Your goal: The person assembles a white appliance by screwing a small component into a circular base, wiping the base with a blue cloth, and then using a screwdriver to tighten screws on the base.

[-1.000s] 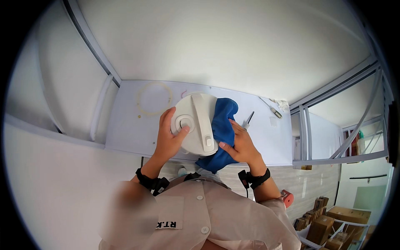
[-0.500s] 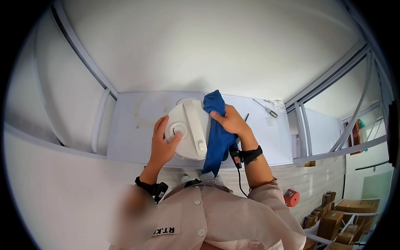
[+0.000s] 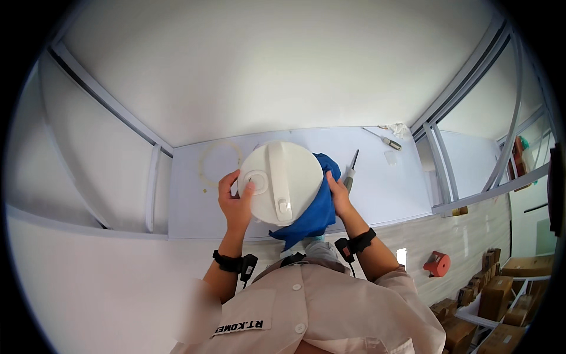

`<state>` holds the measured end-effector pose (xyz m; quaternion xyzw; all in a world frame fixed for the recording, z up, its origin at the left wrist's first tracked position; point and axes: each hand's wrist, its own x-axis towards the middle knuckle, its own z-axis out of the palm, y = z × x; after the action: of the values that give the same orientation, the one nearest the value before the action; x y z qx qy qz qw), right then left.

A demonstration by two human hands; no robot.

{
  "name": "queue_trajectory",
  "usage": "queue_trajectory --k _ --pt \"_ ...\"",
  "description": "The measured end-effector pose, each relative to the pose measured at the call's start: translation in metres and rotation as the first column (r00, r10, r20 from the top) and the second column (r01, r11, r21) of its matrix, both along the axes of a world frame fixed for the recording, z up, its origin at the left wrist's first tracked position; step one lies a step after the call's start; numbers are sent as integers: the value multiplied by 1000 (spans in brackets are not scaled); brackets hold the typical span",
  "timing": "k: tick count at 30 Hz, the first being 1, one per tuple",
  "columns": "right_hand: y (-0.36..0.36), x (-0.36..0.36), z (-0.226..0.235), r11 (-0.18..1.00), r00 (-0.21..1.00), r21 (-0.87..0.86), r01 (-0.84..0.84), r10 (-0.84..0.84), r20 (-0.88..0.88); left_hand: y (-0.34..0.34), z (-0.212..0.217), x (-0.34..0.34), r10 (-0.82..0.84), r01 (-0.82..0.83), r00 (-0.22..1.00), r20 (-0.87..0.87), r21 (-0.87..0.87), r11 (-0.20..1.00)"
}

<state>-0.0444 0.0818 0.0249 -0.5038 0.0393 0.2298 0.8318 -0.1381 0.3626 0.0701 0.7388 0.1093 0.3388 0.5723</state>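
Left hand (image 3: 235, 204) clamped on one white appliance (image 3: 304, 180) — right hand (image 3: 339, 197) likewise on one blue cloth (image 3: 313, 217) — two tools (image 3: 390, 143)

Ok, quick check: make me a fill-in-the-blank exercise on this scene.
The blue fabric cloth touches the person's ____ hand.
The left hand touches the round, ____ appliance with a bar handle.
The thin yellowish ring lies to the appliance's ____.
Grey-handled tools on the pale flat tabletop number ____.
Missing words: right; white; left; two.
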Motion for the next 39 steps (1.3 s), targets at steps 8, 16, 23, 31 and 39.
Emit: queue_trajectory --k 8,16,23,31,39 --pt "3 -72 -33 997 926 -59 47 -21 376 10 21 -13 -24 -55 961 -275 -275 960" --pt "8 -81 -9 972 696 -152 180 -17 717 -4 31 -31 -55 82 961 -272 86 993" --pt "12 -23 -14 998 923 66 6 -31 385 -8 44 -26 -87 109 950 -301 56 992" --pt "21 7 -3 999 999 20 -38 38 -5 -2 42 -22 -27 103 937 -348 204 974" --pt "18 -31 -13 994 987 -106 8 9 162 7 49 -10 -59 60 922 -383 -11 998"
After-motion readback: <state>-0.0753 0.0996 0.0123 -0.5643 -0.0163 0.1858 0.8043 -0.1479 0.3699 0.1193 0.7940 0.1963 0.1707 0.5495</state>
